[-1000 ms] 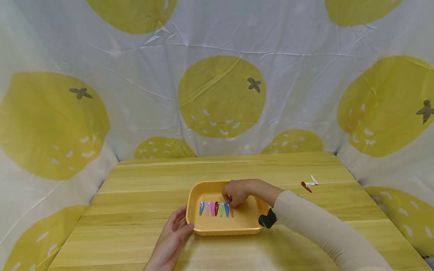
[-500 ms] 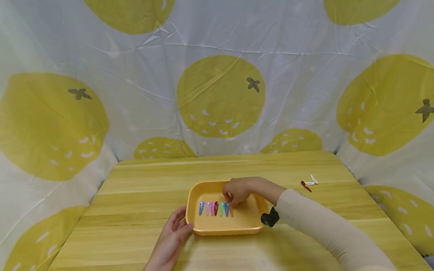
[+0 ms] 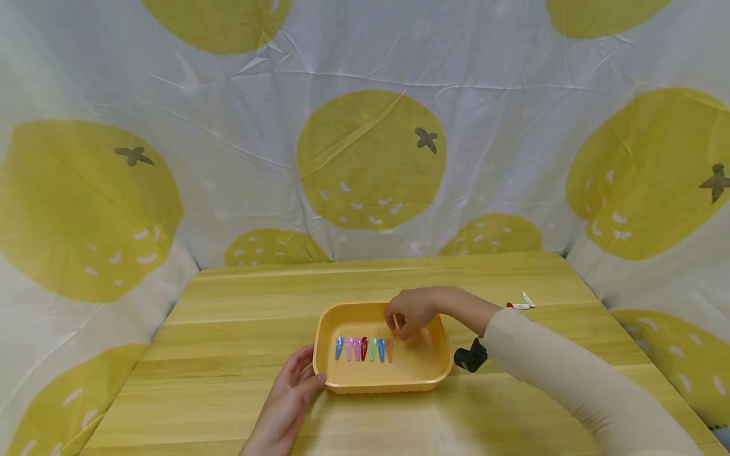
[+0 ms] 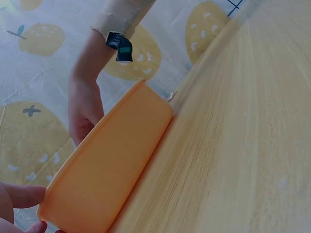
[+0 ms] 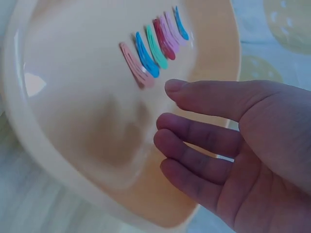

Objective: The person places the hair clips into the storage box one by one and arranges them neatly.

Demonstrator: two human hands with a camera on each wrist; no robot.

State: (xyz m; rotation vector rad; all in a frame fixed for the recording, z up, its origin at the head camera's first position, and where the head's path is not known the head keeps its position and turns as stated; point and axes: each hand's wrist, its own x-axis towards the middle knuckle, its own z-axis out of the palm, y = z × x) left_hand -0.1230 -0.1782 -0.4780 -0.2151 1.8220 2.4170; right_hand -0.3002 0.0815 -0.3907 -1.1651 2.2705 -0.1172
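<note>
A row of several snap hair clips lies in a yellow-orange plastic tray [image 3: 419,367]. From left they run blue, two pink, a dark red clip [image 3: 364,349], green, blue, then an orange clip [image 3: 390,350] at the right end. My left hand [image 3: 288,396] grips the tray's left front corner, thumb at the rim; in the left wrist view the tray's side wall hides the clips. Over the tray's right half is my right hand [image 3: 413,310], fingers loosely bent. The right wrist view shows nothing between its thumb and fingers, just beside the orange clip [image 5: 136,68].
On the wooden table [image 3: 245,329], right of the tray, lie white hair clips [image 3: 528,299] and a red clip [image 3: 510,306] partly hidden by the right sleeve. A dark wrist camera [image 3: 471,356] hangs from that sleeve. Fruit-print cloth [image 3: 371,158] stands behind the table.
My right hand has let go of the orange clip at the row's right end and moved up and to the right. The left hand stays at the tray's corner.
</note>
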